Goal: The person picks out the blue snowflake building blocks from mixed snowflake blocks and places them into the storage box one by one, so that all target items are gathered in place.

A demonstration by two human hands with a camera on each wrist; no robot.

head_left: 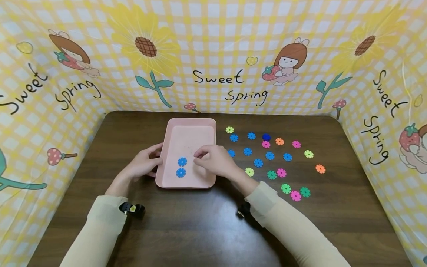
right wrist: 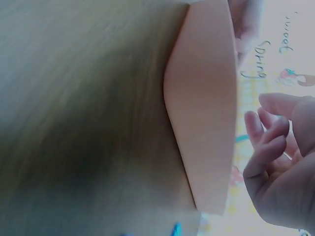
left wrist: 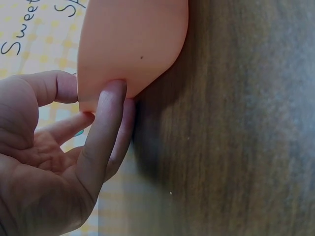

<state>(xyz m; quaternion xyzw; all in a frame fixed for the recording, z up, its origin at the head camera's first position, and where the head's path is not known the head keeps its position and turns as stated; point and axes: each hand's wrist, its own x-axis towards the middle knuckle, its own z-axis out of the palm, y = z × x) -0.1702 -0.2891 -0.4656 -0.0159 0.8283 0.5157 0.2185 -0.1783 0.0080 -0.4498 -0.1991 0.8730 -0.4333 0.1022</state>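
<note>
A pink tray [head_left: 191,135] lies on the table, and two blue snowflake-shaped discs [head_left: 182,161] rest inside it, one nearer me than the other. My left hand [head_left: 143,163] grips the tray's left side, the thumb at the rim and fingertips against the outer wall [left wrist: 133,44]. Over the tray's right part hovers my right hand [head_left: 213,160], its fingers loosely bent. In the right wrist view this hand [right wrist: 283,157] is above the tray's rim [right wrist: 231,98], with a gap between thumb and fingers and no disc visible there.
Right of the tray, several loose discs are scattered: blue [head_left: 258,163], pink [head_left: 295,195], orange [head_left: 320,168], yellow-green [head_left: 308,154] and green [head_left: 305,191]. One dark blue disc [head_left: 266,137] touches a pink one. A checked cloth [head_left: 213,48] surrounds the table's back and sides.
</note>
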